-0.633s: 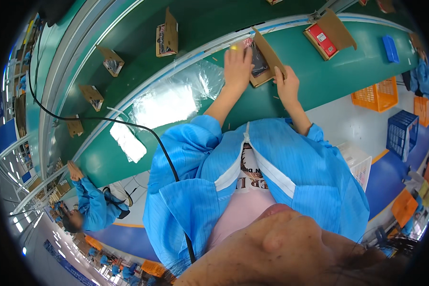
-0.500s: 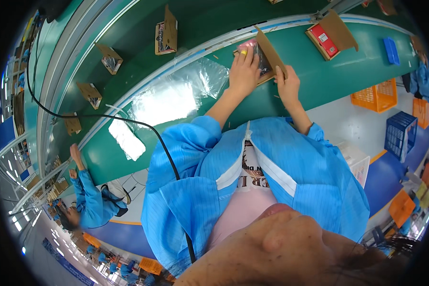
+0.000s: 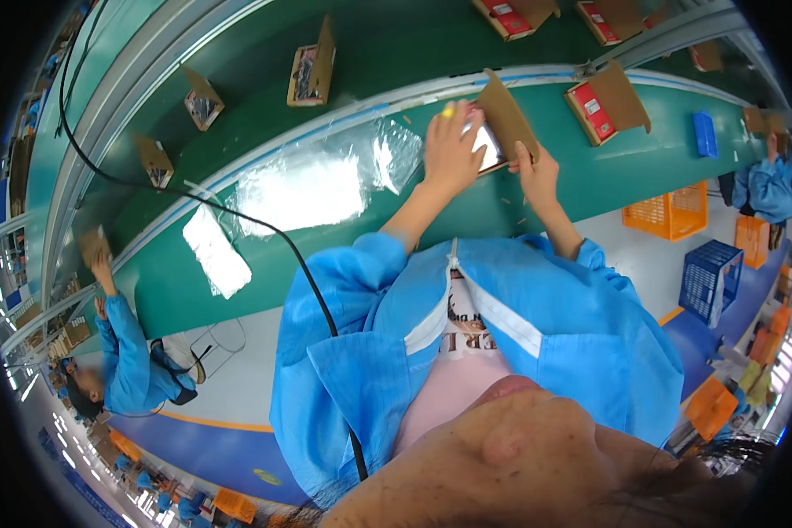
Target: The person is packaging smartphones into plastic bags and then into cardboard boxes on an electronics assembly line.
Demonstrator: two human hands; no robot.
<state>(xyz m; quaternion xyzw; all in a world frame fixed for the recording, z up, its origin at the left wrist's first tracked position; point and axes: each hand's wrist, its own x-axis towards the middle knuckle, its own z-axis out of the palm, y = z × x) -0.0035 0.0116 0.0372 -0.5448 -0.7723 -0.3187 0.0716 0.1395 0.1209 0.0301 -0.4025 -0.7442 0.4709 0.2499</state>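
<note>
A brown cardboard box [image 3: 509, 114] stands with its lid raised on the green bench in front of me. My left hand [image 3: 451, 157] lies over the box's left side with fingers spread, a yellow band round one finger. Between that hand and the lid shows a bright white, shiny surface [image 3: 486, 148] inside the box; the hand hides the rest of the contents. My right hand [image 3: 537, 173] pinches the near right corner of the box by the lid, thumb and fingers closed on the cardboard.
Clear plastic bags [image 3: 312, 189] and a white packet [image 3: 216, 251] lie left on the bench. Another open box with a red item [image 3: 592, 110] and a blue tray [image 3: 704, 134] stand right. Several open boxes line the far belt. A co-worker [image 3: 132, 352] reaches in at left; a black cable [image 3: 264, 224] crosses the view.
My left hand's fingers have spread, and a white shiny surface shows in the box where pink and dark contents showed. My right hand stays at the box. The left co-worker's hand has reached a box.
</note>
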